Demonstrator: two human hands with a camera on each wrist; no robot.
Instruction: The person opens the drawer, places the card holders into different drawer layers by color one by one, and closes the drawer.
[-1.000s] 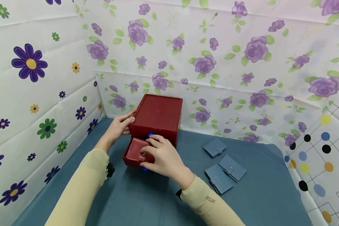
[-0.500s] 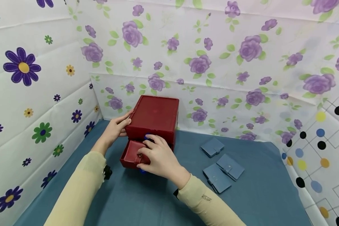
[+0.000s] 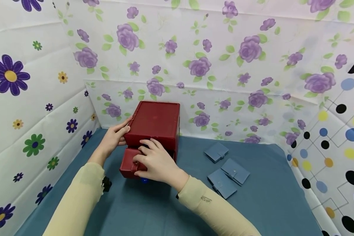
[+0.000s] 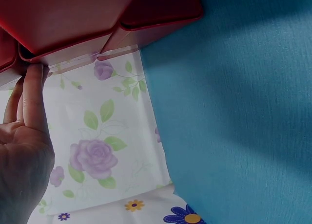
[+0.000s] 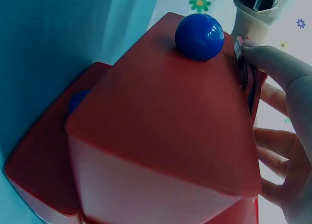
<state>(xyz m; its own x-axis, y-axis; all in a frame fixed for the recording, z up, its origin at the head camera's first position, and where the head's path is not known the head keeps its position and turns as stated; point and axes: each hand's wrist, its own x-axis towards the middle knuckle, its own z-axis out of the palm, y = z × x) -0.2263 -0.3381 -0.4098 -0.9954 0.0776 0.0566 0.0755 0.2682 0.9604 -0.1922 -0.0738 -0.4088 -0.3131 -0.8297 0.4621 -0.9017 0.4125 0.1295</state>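
1. Head view: the left hand (image 3: 112,139) rests along the near-left edge of the red plastic box-shaped cabinet (image 3: 153,119), steadying rather than clenched. The right hand (image 3: 157,164) arches over the pulled-out red plastic drawer (image 3: 126,173), grasping the red leather-look strapped wallet (image 3: 131,156) inside it. And the change: the upper blue knob, visible 0.5 seconds ago, is now lost behind the right fingers! The wallet sits low in the drawer, so I'd judge this handling unfinished. To the right hand's right lie 3 flat blue leather-look wallets (image 3: 235,172).

2. Left wrist view: straight left fingers (image 4: 34,97) touch the cabinet, clearer than from above. The wallet isn't recognisable here.

3. Right wrist view: there's the thumb (image 5: 270,61) against the wallet's edge! Beside it, a round blue knob (image 5: 200,36) on the drawer's front; farther from that hand, a lower red front (image 5: 44,151) which the head view hides.
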